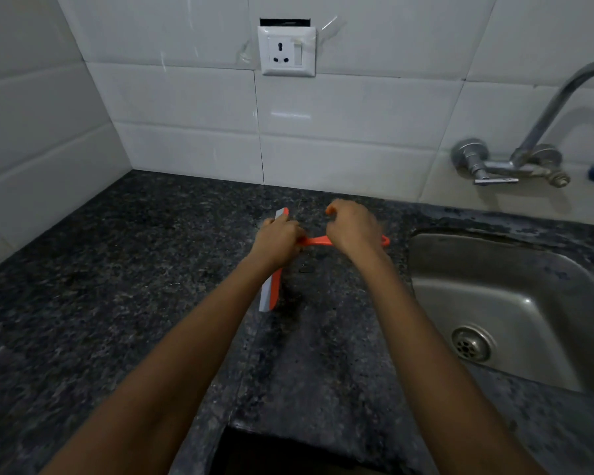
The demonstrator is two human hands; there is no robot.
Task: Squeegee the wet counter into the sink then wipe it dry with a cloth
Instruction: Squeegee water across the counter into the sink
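An orange squeegee (271,293) with a pale blade lies across the dark speckled granite counter (117,286), its blade running near to far and its handle pointing right toward the sink. My left hand (277,238) presses down on the blade's top where the handle joins. My right hand (352,227) grips the orange handle, whose looped end sticks out past my wrist. The steel sink (515,303) sits to the right, its rim a short way from the handle end. No cloth is in view.
A metal tap (528,156) juts from the tiled wall above the sink. A white wall socket (287,51) sits above the counter. The counter meets a tiled corner at far left. A dark gap opens at the counter's front edge (271,447).
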